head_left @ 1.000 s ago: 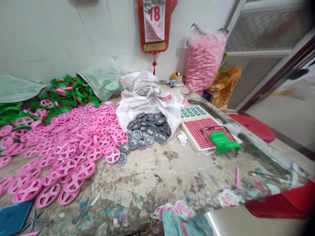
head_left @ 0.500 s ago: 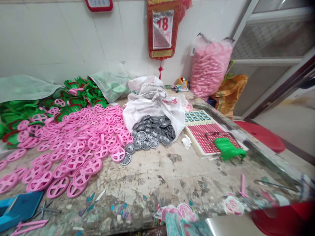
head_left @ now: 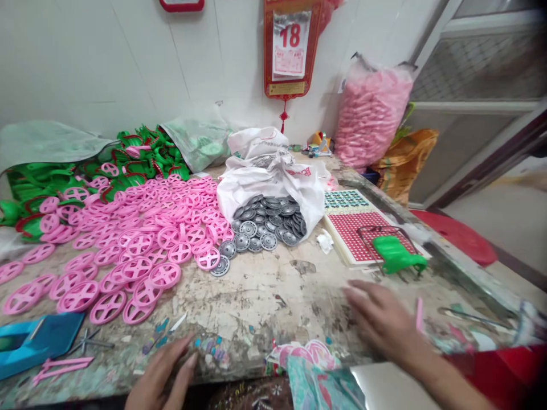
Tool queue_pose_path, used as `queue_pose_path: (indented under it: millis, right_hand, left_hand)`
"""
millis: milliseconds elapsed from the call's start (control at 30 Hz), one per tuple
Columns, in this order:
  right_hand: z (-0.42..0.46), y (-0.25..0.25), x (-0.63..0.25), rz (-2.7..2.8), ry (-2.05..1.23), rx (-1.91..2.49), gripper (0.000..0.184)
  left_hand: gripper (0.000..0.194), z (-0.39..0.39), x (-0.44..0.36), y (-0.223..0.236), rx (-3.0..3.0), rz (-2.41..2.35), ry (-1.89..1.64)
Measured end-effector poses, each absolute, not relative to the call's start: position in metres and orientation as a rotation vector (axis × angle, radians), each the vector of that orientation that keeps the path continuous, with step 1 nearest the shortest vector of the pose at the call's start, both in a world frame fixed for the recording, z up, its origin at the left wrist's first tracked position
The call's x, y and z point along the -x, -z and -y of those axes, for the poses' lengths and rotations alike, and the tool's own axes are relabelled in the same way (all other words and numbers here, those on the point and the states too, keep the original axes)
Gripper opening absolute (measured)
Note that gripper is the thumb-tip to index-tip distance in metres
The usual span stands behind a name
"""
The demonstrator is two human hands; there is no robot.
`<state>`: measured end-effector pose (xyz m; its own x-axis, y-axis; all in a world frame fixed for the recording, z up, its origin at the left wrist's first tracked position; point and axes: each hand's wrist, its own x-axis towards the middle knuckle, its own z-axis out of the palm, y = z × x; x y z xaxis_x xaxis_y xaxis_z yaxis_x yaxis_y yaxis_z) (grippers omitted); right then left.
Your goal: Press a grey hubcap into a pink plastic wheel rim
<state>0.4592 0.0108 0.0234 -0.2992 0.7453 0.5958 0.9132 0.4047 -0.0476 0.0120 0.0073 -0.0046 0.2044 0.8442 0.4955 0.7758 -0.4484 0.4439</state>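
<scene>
Reaching out over the scarred counter (head_left: 273, 302), the person's two hands held nothing. The right hand (head_left: 380, 316) was open wide, its fingers fanned and pointing left, though blur softened their edges. The left hand (head_left: 160, 370) sat low at the bottom of the view, open but narrower, its fingers loosely together and angled up and to the right.

The pink plastic wheels (head_left: 141, 267) lay in a long heap above and left of the left hand, which was the nearer hand to them. The heap stretched from the far left back toward a white plastic sack (head_left: 273, 182). Grey metal discs (head_left: 267, 225) spilled from the sack, above and between the two hands. Just ahead of the left fingertips lay a small blade (head_left: 177, 323) and scattered coloured scraps (head_left: 209, 345). Above the right hand, a green plastic piece (head_left: 397, 254) sat on a red-dotted board (head_left: 363, 233), and a thin pink strip (head_left: 419, 314) stood just to the hand's right.

The frame cut off the left wrist, and the right forearm ran out of view at the bottom. I couldn't tell whether either hand touched the counter. A small metal tool (head_left: 88, 341) left of the wheels' lower edge was hard to make out.
</scene>
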Motion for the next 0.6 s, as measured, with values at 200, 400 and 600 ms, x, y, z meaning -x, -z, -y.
queue_pose_path:
  millis: [200,400,600]
  right_hand:
    - [-0.008,0.008,-0.352,2.255,0.089,1.259,0.031]
    - [-0.015,0.009,-0.351,2.149,-0.039,1.396,0.031]
    - [-0.018,0.014,-0.350,2.207,-0.058,1.442,0.030]
  left_hand:
    - [0.028,-0.031,-0.039,0.026,-2.387,-1.645,-1.037]
    - [0.036,-0.028,-0.043,0.037,-2.639,-1.686,-1.004]
    - [0.039,-0.026,-0.042,0.036,-2.627,-1.674,-0.973]
